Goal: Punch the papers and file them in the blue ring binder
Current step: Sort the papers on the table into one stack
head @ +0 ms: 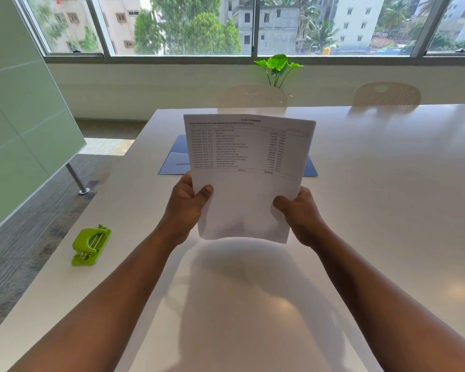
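Head view: both hands hold a thin stack of printed papers (249, 167) upright above the white worktop (373, 183), well clear of its surface. The left hand (184, 208) grasps the lower left edge, thumb on the front face and fingers hidden behind; the right hand (300, 213) grasps the lower right edge the same way, so each grip is clenched on the sheets. The blue ring binder (175, 157) lies flat beyond the papers, mostly hidden by them; whether it is open I cannot tell for sure, though an inner pocket seems to show. The green hole punch (91, 245) sits near the left edge of the worktop, well apart from both hands and untouched, so punching appears not yet begun. The sheets look light and floppy: the top edge bows and the bottom corner curls slightly, and the offset at the top right suggests the edges are not fully squared. They will likely slide against each other, so tapping the stack level and pinching it close to the edge to be punched would keep the holes aligned. A chair (251, 96) and a plant (278, 68) stand behind the worktop.
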The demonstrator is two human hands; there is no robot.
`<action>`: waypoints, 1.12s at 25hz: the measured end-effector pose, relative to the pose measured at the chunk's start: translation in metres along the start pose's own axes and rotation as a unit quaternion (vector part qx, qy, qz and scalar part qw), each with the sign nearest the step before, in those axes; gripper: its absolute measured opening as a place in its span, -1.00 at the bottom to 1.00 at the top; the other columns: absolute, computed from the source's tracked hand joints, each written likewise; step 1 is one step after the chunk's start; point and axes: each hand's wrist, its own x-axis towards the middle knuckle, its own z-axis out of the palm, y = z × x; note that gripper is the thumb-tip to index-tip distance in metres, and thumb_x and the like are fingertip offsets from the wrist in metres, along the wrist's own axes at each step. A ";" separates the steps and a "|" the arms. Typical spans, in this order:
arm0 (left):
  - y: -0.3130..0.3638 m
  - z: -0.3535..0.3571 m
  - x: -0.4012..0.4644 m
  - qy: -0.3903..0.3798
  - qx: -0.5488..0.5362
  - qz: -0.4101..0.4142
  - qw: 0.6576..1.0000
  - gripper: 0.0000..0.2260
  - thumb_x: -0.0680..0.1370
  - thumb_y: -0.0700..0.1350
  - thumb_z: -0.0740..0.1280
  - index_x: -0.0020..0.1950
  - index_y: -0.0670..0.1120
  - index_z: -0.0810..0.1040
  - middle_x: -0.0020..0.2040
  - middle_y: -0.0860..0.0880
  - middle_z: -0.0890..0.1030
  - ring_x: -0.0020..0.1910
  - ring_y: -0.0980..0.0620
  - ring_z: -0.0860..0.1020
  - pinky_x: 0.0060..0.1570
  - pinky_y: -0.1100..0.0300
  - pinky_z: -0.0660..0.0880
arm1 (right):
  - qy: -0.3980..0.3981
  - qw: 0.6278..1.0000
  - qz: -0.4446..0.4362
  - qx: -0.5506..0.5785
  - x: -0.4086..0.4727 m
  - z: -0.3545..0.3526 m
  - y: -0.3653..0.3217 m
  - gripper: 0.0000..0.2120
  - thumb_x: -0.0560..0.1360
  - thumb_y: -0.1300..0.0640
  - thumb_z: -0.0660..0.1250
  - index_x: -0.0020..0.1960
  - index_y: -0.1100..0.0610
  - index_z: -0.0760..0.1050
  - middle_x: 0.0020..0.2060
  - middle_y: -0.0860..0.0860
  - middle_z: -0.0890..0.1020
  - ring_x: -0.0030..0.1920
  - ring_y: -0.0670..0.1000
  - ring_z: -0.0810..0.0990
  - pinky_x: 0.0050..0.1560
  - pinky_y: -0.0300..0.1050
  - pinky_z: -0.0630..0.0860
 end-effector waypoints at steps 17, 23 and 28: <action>-0.045 0.006 -0.008 -0.027 -0.079 -0.099 0.992 -0.79 0.60 -0.21 0.39 0.22 -0.06 0.62 0.13 -0.07 0.73 0.10 -0.09 0.68 0.08 0.04 0.61 | -0.045 0.997 0.053 -0.036 0.002 -0.012 0.029 -0.67 0.35 0.44 0.26 -0.01 0.18 0.65 -0.10 0.17 0.70 -0.09 0.15 0.66 0.00 0.08 0.59; -0.068 0.005 -0.012 -0.033 -0.041 -0.146 0.988 -0.76 0.61 -0.28 0.37 0.23 -0.03 0.61 0.13 -0.07 0.72 0.18 -0.15 0.65 0.25 -0.09 0.54 | -0.035 0.997 0.070 -0.010 0.003 -0.010 0.030 -0.70 0.47 0.48 0.28 0.02 0.17 0.64 -0.09 0.14 0.71 -0.08 0.15 0.66 -0.02 0.03 0.60; -0.058 0.002 -0.008 -0.055 0.032 -0.145 0.987 -0.78 0.63 -0.26 0.34 0.19 0.02 0.58 0.06 -0.01 0.71 0.09 -0.12 0.66 0.16 -0.02 0.58 | -0.024 0.998 0.050 0.016 0.006 -0.012 0.027 -0.87 0.60 0.20 0.36 0.12 0.10 0.62 -0.02 0.06 0.74 -0.06 0.05 0.70 0.02 -0.02 0.66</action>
